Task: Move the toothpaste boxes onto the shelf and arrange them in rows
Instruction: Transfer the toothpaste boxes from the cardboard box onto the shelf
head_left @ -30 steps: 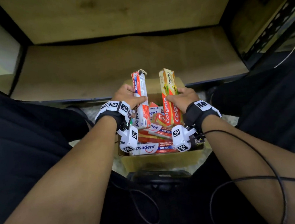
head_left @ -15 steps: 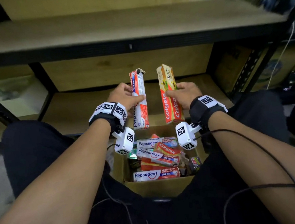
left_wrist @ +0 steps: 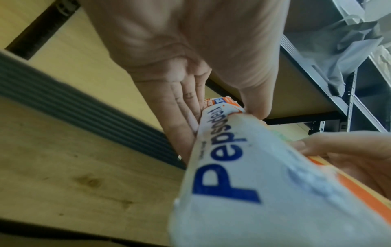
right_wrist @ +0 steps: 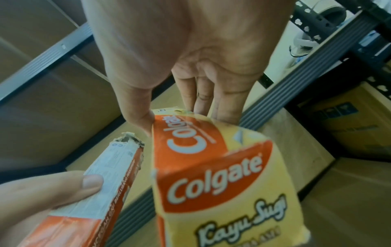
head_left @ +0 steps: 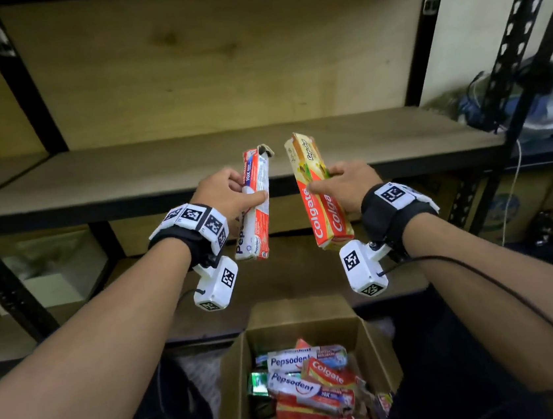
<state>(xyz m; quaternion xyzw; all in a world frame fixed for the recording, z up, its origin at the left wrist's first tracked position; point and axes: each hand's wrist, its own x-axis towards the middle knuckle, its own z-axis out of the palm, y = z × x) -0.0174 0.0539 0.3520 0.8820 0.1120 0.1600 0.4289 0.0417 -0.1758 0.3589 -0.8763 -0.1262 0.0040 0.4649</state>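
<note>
My left hand (head_left: 232,197) grips a red and white Pepsodent box (head_left: 254,205) upright, its torn top end pointing at the shelf. In the left wrist view the thumb and fingers clamp that Pepsodent box (left_wrist: 243,167) near its far end. My right hand (head_left: 344,184) holds a yellow and red Colgate box (head_left: 318,194) upright beside it; the Colgate box (right_wrist: 211,167) fills the right wrist view. Both boxes hang in front of the wooden shelf board (head_left: 126,171), just before its front edge. Below, an open cardboard carton (head_left: 238,368) holds several more toothpaste boxes (head_left: 309,388).
Black metal uprights (head_left: 23,86) frame the shelf bay. A blue and white object with cables (head_left: 549,109) lies on the board at far right. A lower shelf (head_left: 292,266) sits behind the carton. Cardboard boxes (head_left: 516,209) stand at lower right. A black cable (head_left: 520,302) runs along my right forearm.
Both hands have lifted their boxes out of the carton and up toward the middle shelf. The view has tilted upward, so the carton now sits low in the frame.
</note>
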